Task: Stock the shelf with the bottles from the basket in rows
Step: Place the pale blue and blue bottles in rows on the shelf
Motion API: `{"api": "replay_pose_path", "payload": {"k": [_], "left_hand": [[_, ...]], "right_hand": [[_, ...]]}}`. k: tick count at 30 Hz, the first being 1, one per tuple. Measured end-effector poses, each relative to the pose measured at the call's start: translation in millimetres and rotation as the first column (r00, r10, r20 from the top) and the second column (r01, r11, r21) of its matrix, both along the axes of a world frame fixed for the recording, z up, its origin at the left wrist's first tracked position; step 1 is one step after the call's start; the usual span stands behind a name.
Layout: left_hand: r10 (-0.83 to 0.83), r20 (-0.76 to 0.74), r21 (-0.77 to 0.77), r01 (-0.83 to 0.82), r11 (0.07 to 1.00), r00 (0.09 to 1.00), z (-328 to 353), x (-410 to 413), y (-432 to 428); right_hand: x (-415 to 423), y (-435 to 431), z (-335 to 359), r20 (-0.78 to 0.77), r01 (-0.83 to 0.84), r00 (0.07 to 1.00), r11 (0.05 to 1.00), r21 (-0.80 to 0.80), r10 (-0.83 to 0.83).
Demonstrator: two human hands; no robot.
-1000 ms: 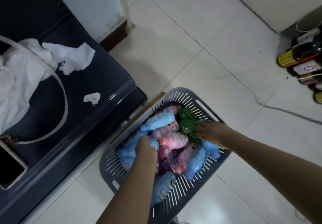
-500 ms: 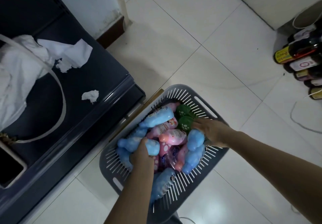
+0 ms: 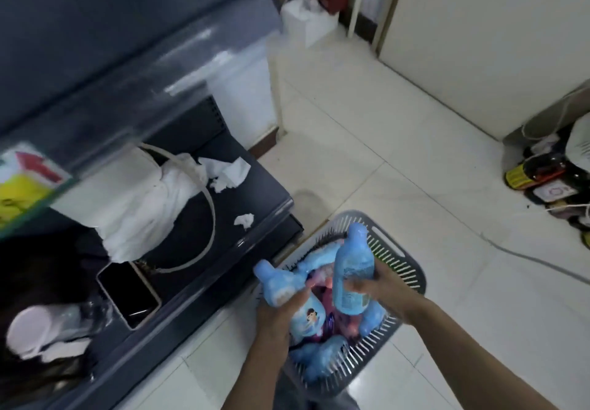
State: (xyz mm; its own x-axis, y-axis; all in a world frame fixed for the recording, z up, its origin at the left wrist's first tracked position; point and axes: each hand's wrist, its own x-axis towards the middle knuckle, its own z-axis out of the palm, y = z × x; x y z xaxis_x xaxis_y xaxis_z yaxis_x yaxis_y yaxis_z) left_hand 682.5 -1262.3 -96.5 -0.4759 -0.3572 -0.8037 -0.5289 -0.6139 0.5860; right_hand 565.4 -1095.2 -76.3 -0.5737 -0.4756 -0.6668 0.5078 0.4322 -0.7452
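Observation:
A grey slotted basket (image 3: 403,268) stands on the floor tiles, holding several blue and pink bottles. My left hand (image 3: 281,312) grips a light blue bottle (image 3: 287,291) with a cartoon label, its cap pointing up-left. My right hand (image 3: 378,291) grips a second light blue bottle (image 3: 351,269), held nearly upright above the basket. Both bottles are lifted clear of the pile. The dark grey shelf unit (image 3: 230,269) stands to the left of the basket.
On the lower shelf lie a white bag with a strap (image 3: 143,205), crumpled tissues (image 3: 244,219), a phone (image 3: 129,294) and a white cup (image 3: 28,333). Dark sauce bottles (image 3: 536,173) and cables lie on the floor at the far right.
Both hands have lifted a blue bottle each out of the basket. The camera has tilted up, bringing the upper shelf and the wall into view.

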Motion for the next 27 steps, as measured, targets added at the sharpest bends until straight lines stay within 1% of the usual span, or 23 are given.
{"api": "replay_pose_path", "payload": {"k": [2,6,9,11,14,17,21,27], "left_hand": [[-0.035,-0.045,-0.071,0.031,0.997,0.998,39.1,4.2,-7.0],[-0.04,-0.164,-0.228,0.001,0.974,0.986,130.2,26.5,-18.8],[-0.004,-0.218,-0.349,-0.074,0.934,0.976,190.9,50.2,-30.0],[0.031,-0.259,-0.411,-0.139,0.901,0.965,228.5,65.6,-39.1],[0.076,-0.316,-0.503,-0.235,0.832,0.946,275.4,95.5,-57.4],[0.072,-0.357,-0.593,-0.285,0.753,0.932,312.0,130.9,-79.4],[0.063,-0.376,-0.681,-0.322,0.658,0.925,350.7,180.2,-112.1],[0.132,-0.421,-0.726,-0.42,0.545,0.898,379.4,262.3,-174.4]], "right_hand": [[4.9,-8.4,41.5,-0.045,-0.016,0.999,0.997,-0.07,0.013],[15.6,-26.9,132.6,-0.158,-0.073,0.987,0.976,-0.204,0.041],[27.4,-46.9,195.7,-0.271,-0.18,0.956,0.952,-0.246,0.111],[35.3,-65.1,234.1,-0.366,-0.262,0.918,0.926,-0.272,0.152],[51.0,-98.5,279.1,-0.46,-0.327,0.873,0.892,-0.311,0.159],[72.7,-136.2,311.3,-0.534,-0.379,0.83,0.864,-0.333,0.158],[112.1,-188.3,339.9,-0.591,-0.463,0.785,0.81,-0.359,0.187],[186.2,-274.2,358.7,-0.618,-0.523,0.755,0.77,-0.365,0.219]]}}
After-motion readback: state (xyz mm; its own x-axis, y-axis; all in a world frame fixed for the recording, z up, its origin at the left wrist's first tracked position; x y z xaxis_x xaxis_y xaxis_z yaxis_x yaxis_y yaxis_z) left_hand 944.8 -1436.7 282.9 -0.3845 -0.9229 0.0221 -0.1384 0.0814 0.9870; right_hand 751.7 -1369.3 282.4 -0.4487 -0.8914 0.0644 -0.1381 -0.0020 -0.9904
